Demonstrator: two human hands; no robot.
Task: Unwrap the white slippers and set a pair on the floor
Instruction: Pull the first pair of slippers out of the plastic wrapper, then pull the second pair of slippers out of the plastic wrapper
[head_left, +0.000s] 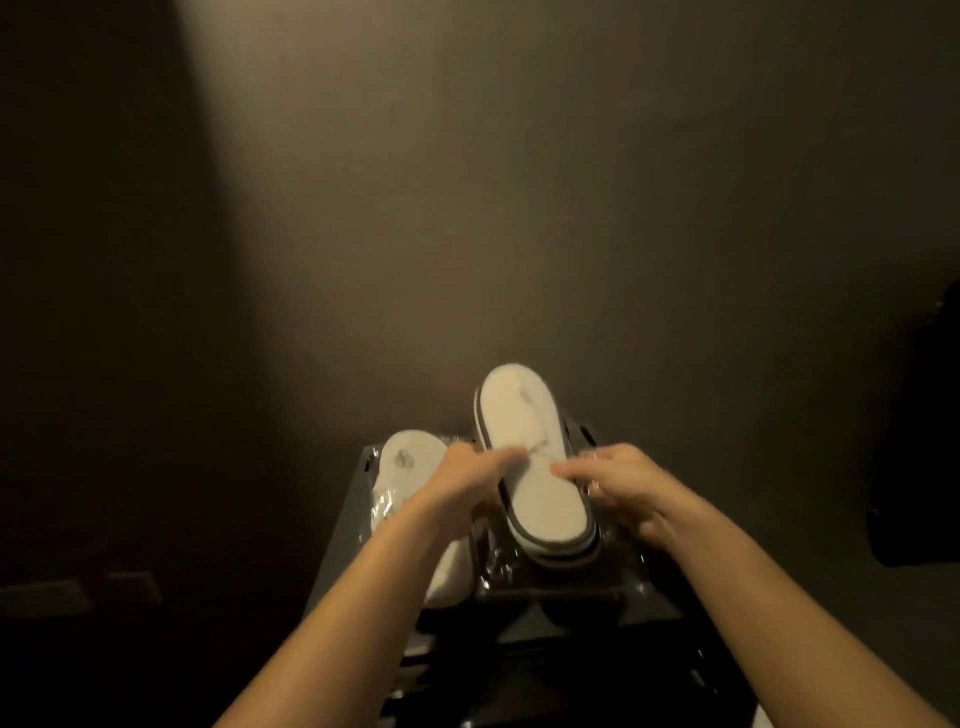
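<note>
A stacked pair of white slippers (530, 457) with dark grey edging lies sole-up on a dark stand, held together by a thin string tie across the middle. My left hand (467, 483) pinches the tie from the left side. My right hand (618, 483) grips the pair's right edge, fingertips on the sole. Clear plastic wrap (618, 571) lies crumpled under and around the pair. A second pair of white slippers (410, 462), still in clear wrap, lies to the left, partly hidden by my left forearm.
The dark stand (358, 525) juts from a dim beige wall (519, 208). A dark object (919, 441) hangs or stands at the right edge. Deep shadow covers the left side, with faint wall sockets (130, 590) low down.
</note>
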